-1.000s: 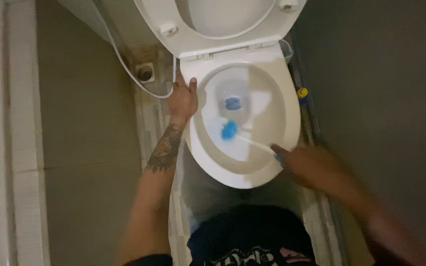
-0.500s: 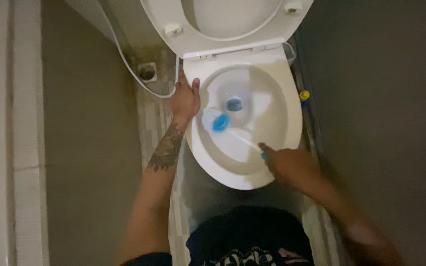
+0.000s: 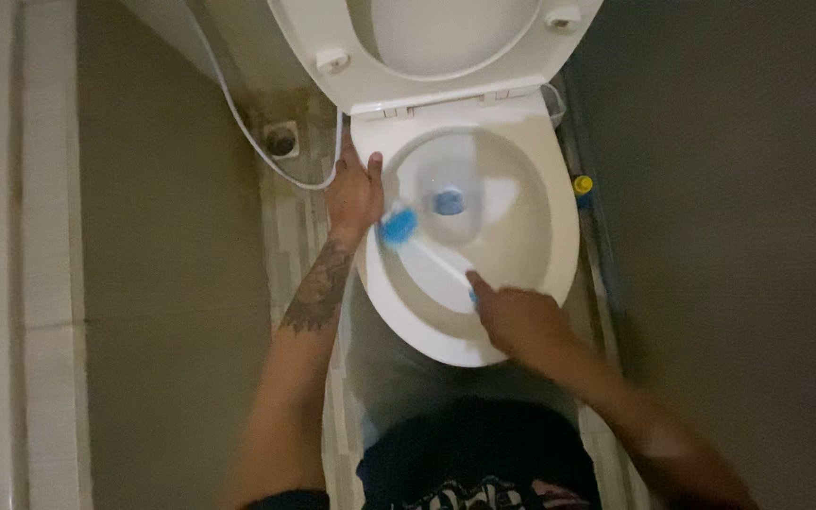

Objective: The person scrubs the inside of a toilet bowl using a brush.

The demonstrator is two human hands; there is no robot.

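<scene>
**Operator:** White porcelain fills the middle of my view: a toilet bowl (image 3: pixel 521 274) with its seat and lid (image 3: pixel 436 47) tipped up at twelve o'clock. My right hand (image 3: pixel 517 319) sits over the front rim at about five o'clock of the bowl, fingers closed around the handle end of a toilet brush (image 3: pixel 432 257).

**Observer:** Where is the brush head?

**Operator:** Its blue head (image 3: pixel 398 225) is inside the bowl at roughly nine o'clock, pressed up near the inner wall just under the rim. The pale shaft runs from there down toward four o'clock into my right hand. Only a bit of blue grip shows at my fingertips; the rest is hidden in the fist.

**Observer:** And the left hand?

**Operator:** My left hand (image 3: pixel 354 192) lies flat on the outer rim at about ten o'clock, fingers spread apart and pointing toward the hinge, clamped on nothing. The brush head is just beside it, on the other side of the rim. I cannot tell whether they touch.

**Observer:** Anything else in the bowl?

**Operator:** Blue-tinted water (image 3: pixel 449 200) sits in the drain at the centre, near the brush head but apart from it.

**Observer:** Around the toilet?

**Operator:** A thin white hose (image 3: pixel 238 118) curves over the floor at ten o'clock, passing a square floor drain (image 3: pixel 281 140). At three o'clock, by the dark wall, a small bottle with a yellow cap (image 3: pixel 582 184) stands on the floor, well apart from both hands.
</scene>
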